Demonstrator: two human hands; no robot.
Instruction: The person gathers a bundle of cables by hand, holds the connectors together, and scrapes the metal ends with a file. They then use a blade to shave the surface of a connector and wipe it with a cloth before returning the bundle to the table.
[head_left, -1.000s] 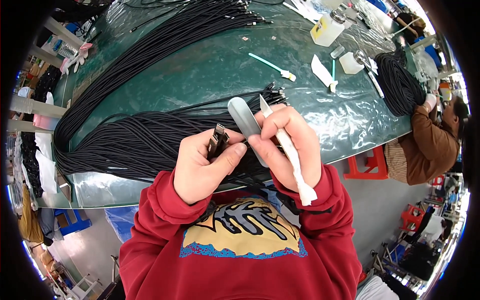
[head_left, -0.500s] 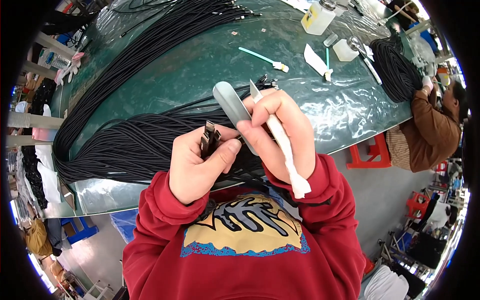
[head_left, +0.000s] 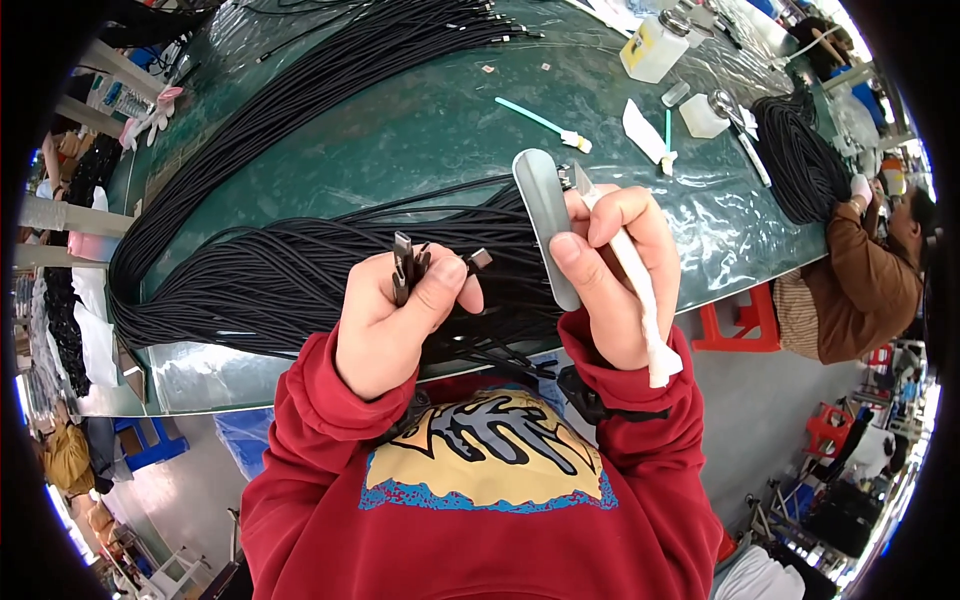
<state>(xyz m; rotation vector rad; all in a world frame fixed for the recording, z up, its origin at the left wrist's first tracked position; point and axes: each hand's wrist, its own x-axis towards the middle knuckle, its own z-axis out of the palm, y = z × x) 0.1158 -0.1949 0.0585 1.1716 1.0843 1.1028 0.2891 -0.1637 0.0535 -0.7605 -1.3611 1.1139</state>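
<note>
My left hand (head_left: 385, 325) is closed around several black cable ends with metal plugs (head_left: 403, 250). One plug (head_left: 482, 258) sticks out past the thumb toward the right. My right hand (head_left: 628, 275) grips a knife (head_left: 640, 295) with a white-wrapped handle and a short pointed metal blade. Held by the same fingers is a smooth, grey-green, round-ended strip (head_left: 540, 210), whose kind I cannot make out. A small gap separates the two hands. Beneath them spreads a thick bundle of black cables (head_left: 260, 280) on the green table (head_left: 420, 130).
Another cable bundle (head_left: 300, 100) curves along the far left. Beyond my right hand lie a teal stick (head_left: 530, 115) with a white tip, a large bottle (head_left: 652, 52) and a smaller bottle (head_left: 703, 118). At right, a person (head_left: 865, 270) sits near a cable coil (head_left: 800, 155) and a red stool (head_left: 742, 325).
My right hand has moved right, away from my left, carrying the knife and the strip. One plug now points out to the right from my left hand. The view has shifted slightly.
</note>
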